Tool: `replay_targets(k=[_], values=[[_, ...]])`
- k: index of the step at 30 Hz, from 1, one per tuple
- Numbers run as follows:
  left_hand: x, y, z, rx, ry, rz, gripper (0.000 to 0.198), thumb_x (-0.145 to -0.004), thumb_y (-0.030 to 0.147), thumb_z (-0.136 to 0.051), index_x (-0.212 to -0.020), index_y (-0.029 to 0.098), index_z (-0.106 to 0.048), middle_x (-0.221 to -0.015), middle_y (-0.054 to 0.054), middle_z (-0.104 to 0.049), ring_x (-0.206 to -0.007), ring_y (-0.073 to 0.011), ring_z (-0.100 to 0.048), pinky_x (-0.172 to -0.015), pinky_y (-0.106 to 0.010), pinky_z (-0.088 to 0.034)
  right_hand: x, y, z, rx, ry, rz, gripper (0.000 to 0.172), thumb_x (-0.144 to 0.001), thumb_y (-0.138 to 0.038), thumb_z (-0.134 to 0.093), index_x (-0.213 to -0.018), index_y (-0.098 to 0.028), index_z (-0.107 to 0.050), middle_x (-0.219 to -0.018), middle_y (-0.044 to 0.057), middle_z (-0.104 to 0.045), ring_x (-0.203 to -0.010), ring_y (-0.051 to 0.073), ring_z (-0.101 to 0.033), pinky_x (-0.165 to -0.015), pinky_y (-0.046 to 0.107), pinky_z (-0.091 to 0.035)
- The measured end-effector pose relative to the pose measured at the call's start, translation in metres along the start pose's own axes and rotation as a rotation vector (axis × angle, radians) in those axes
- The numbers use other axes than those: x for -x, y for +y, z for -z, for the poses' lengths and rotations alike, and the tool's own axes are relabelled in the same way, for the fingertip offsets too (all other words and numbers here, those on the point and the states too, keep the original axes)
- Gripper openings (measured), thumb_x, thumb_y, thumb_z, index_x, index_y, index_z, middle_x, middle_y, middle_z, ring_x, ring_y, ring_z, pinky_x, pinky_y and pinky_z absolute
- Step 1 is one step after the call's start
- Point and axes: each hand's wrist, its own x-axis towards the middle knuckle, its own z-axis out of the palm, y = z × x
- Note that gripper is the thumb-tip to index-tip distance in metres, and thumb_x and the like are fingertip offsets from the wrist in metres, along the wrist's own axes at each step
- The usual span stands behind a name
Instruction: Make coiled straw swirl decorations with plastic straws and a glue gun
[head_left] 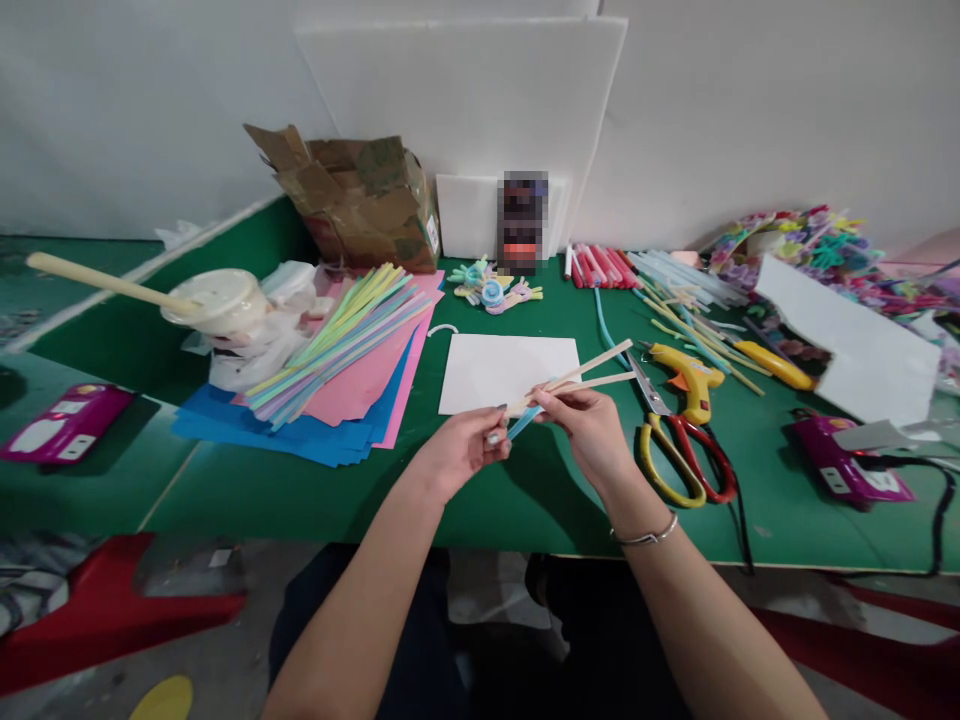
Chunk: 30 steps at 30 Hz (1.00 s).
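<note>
My left hand point(471, 447) pinches the near ends of a few fuzzy pipe cleaners. My right hand point(583, 420) is closed on the same bunch, a little farther along. Two pale peach pipe cleaners point(600, 360) stick out up and to the right past my right fingers. A light blue pipe cleaner point(520, 426) shows between the two hands, slanting down toward the left fingertips. Just behind the hands, a white rectangular board point(502, 365) lies flat on the green table. How the pipe cleaners join inside the fingers is hidden.
Scissors point(664, 430) and a yellow glue gun point(690, 378) lie right of my hands. At left, pastel pipe cleaners point(337, 345) rest on coloured sheets point(281, 425) beside a lidded tub point(217, 295). A cardboard box point(360, 205), a phone point(523, 220) and small fuzzy figures point(491, 290) stand behind.
</note>
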Motion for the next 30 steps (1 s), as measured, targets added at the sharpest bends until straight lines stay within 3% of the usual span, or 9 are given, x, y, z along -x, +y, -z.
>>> replay_targets(k=[4,7,10,12,14,17,26,28,30], values=[[0.0,0.004,0.001,0.243,-0.115,0.144,0.028,-0.08,0.026,-0.051,-0.054,0.019,-0.041,-0.047,0.007,-0.024,-0.038,-0.0065,-0.029,-0.047,-0.026,-0.041,0.001,-0.001,-0.002,0.001,-0.014,0.021,0.013,-0.057,-0.033,-0.078,-0.06,-0.021,-0.072,-0.071,0.003,-0.069,-0.071,0.017,-0.064,-0.059,0.028,-0.055],[-0.001,0.001,-0.001,0.165,-0.042,0.022,0.027,-0.083,0.025,-0.045,-0.056,0.019,-0.044,-0.046,0.004,-0.034,-0.041,-0.0093,-0.041,-0.051,-0.028,-0.046,0.001,-0.001,-0.003,-0.016,-0.002,0.019,0.013,-0.058,-0.032,-0.078,-0.059,-0.021,-0.071,-0.068,0.003,-0.068,-0.068,0.015,-0.062,-0.056,0.026,-0.054],[-0.001,-0.006,-0.006,-0.252,0.215,-0.32,0.022,-0.087,0.03,-0.042,-0.074,0.018,-0.054,-0.067,-0.004,-0.061,-0.068,-0.0174,-0.063,-0.066,-0.032,-0.051,0.001,-0.002,-0.004,-0.054,0.072,-0.01,0.014,-0.056,-0.03,-0.079,-0.06,-0.019,-0.071,-0.07,0.003,-0.067,-0.067,0.014,-0.061,-0.055,0.024,-0.054],[-0.001,-0.012,-0.009,-0.697,0.425,-0.648,0.014,-0.085,0.03,-0.051,-0.091,0.019,-0.057,-0.091,-0.007,-0.067,-0.09,-0.0212,-0.063,-0.076,-0.035,-0.05,0.0,-0.003,-0.003,-0.082,0.126,-0.034,0.015,-0.055,-0.029,-0.08,-0.061,-0.019,-0.071,-0.071,0.003,-0.067,-0.066,0.013,-0.061,-0.055,0.024,-0.053],[0.0,-0.016,-0.011,-1.073,0.488,-0.942,0.018,-0.083,0.027,-0.058,-0.098,0.018,-0.057,-0.097,-0.009,-0.068,-0.093,-0.0219,-0.063,-0.08,-0.035,-0.049,0.0,-0.004,-0.003,-0.108,0.15,-0.052,0.016,-0.053,-0.028,-0.081,-0.062,-0.018,-0.071,-0.071,0.002,-0.067,-0.066,0.013,-0.061,-0.056,0.023,-0.053],[0.0,-0.02,-0.011,-1.296,0.489,-1.184,0.014,-0.084,0.016,-0.056,-0.099,0.015,-0.057,-0.087,-0.007,-0.07,-0.081,-0.0175,-0.066,-0.075,-0.029,-0.05,-0.001,-0.004,-0.001,-0.134,0.15,-0.089,0.019,-0.051,-0.028,-0.082,-0.063,-0.017,-0.072,-0.07,0.002,-0.066,-0.065,0.012,-0.061,-0.056,0.022,-0.052],[0.002,-0.018,-0.006,-1.337,0.577,-1.22,0.007,-0.084,0.012,-0.054,-0.089,0.013,-0.06,-0.079,-0.007,-0.071,-0.074,-0.0174,-0.066,-0.071,-0.028,-0.049,-0.002,-0.002,0.001,-0.167,0.131,-0.212,0.026,-0.046,-0.033,-0.084,-0.062,-0.016,-0.071,-0.068,0.001,-0.066,-0.063,0.011,-0.061,-0.057,0.021,-0.051],[0.002,-0.018,-0.005,-1.319,0.592,-1.144,0.008,-0.086,0.015,-0.052,-0.086,0.015,-0.06,-0.077,-0.006,-0.07,-0.071,-0.0174,-0.065,-0.069,-0.028,-0.048,-0.001,-0.002,0.0,-0.163,0.119,-0.229,0.025,-0.046,-0.032,-0.083,-0.06,-0.016,-0.071,-0.069,0.002,-0.066,-0.064,0.011,-0.062,-0.058,0.022,-0.051],[0.002,-0.016,-0.005,-1.245,0.577,-0.967,0.011,-0.087,0.019,-0.05,-0.083,0.017,-0.059,-0.075,-0.005,-0.07,-0.07,-0.0176,-0.064,-0.066,-0.028,-0.047,-0.001,-0.003,-0.001,-0.16,0.115,-0.225,0.023,-0.047,-0.031,-0.083,-0.06,-0.016,-0.07,-0.071,0.002,-0.067,-0.064,0.011,-0.062,-0.058,0.023,-0.051]])
